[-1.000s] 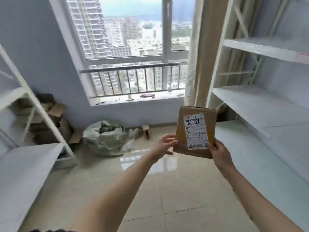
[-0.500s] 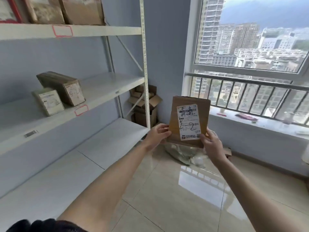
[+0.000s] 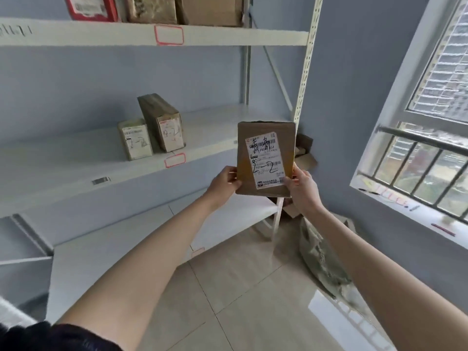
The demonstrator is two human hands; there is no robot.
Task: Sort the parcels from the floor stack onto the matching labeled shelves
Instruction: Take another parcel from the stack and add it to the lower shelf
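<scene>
Brown cardboard parcel (image 3: 266,158) held upright before the middle shelf (image 3: 76,171), left hand (image 3: 224,183) and right hand (image 3: 301,186) each grasping a lower edge. Since earlier, view swung left; shelf nearer. Label print blurred except handwritten "2-2"; top-shelf boxes (image 3: 182,8) cut off.

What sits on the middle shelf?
Two upright boxes stand side by side on the middle shelf; its right end is hidden behind the held parcel.
</scene>
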